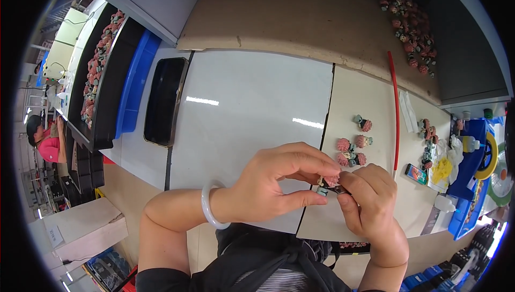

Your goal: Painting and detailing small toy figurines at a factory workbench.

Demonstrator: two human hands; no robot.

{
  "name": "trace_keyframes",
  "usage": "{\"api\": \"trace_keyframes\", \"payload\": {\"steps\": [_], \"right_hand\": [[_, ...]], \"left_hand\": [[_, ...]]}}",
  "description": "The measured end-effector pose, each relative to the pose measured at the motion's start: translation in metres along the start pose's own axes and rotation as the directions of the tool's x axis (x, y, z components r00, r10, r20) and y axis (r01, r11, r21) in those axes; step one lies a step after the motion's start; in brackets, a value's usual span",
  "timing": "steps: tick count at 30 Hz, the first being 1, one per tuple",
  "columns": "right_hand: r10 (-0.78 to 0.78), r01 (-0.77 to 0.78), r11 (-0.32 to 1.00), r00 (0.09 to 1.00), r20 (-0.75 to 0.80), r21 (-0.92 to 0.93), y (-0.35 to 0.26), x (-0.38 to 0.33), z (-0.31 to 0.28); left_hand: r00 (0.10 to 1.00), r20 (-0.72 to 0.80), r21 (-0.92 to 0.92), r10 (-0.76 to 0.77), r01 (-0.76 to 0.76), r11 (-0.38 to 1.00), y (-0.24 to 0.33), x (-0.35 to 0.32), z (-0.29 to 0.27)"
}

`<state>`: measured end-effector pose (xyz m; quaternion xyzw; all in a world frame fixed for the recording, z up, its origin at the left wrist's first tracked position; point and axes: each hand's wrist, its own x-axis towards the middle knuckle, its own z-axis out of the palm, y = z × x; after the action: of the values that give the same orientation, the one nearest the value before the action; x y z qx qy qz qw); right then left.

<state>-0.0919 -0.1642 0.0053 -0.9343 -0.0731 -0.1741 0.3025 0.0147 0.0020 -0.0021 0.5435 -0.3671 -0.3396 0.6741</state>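
Observation:
My left hand (pixel 279 182), with a pale bangle on its wrist, pinches a small pink flower figurine (pixel 328 181) between thumb and fingers. My right hand (pixel 370 201) meets it from the right, gripping a dark thin tool (pixel 339 189) whose tip touches the figurine. Both hands hover over the front edge of the white table (pixel 247 104). Just beyond them on a beige board (pixel 365 93) lie several similar pink figurines (pixel 351 152).
A black tray (pixel 165 101) lies at the left of the table beside a blue bin (pixel 134 85) and a long tray of pink pieces (pixel 99 61). A red rod (pixel 396 115), blue containers (pixel 472 168) and small bottles stand on the right. Another person sits far left.

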Motion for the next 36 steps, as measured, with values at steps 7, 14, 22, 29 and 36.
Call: {"api": "trace_keyframes", "payload": {"steps": [7, 14, 22, 29, 36], "right_hand": [[0.708, -0.725, 0.627, 0.683, -0.18, -0.287, 0.027, 0.004, -0.033], [0.628, -0.578, 0.749, 0.774, 0.072, -0.324, 0.034, -0.011, -0.05], [0.323, 0.007, 0.79, 0.846, -0.425, 0.613, -0.02, -0.012, -0.017], [0.382, -0.185, 0.899, 0.776, -0.502, 0.398, -0.004, -0.008, -0.009], [0.347, -0.179, 0.906, 0.832, -0.432, 0.384, -0.011, -0.006, -0.009]], "left_hand": [[0.988, -0.02, -0.229, -0.153, 0.144, 0.963, -0.009, 0.002, 0.001], [0.99, -0.071, -0.189, -0.12, 0.105, 0.976, -0.006, -0.003, 0.003], [0.99, -0.025, 0.538, 0.137, -0.103, 0.837, -0.007, -0.003, 0.004], [0.99, -0.045, 0.442, 0.132, -0.098, 0.891, -0.011, -0.003, 0.009], [0.988, -0.077, 0.226, 0.132, -0.111, 0.968, -0.012, -0.004, 0.01]]}}
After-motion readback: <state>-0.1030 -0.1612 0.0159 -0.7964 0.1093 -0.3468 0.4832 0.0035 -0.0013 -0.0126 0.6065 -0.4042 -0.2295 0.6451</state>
